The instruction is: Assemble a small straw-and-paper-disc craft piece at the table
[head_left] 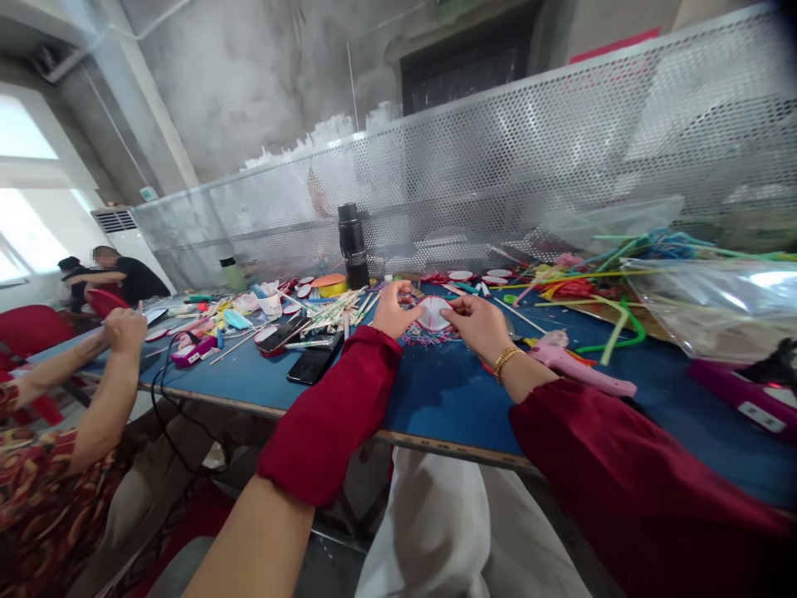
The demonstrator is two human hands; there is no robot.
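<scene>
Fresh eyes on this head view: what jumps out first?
The red-marked white disc, pinched by the right hand with the left hand at its other edge. Next, the tall black bottle before the perforated screen. Then the pink glue gun, right of the hands.

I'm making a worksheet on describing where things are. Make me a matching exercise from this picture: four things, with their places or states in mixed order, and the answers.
Column one
1. White disc
2. Phone
3. Black bottle
4. Glue gun

Column two
A. Upright, in front of the perforated screen
B. Pink, lying just beyond the right sleeve
C. Between the left hand and the right hand
D. Dark, lying flat to the left of the left sleeve

Right pairs: 1-C, 2-D, 3-A, 4-B
</scene>
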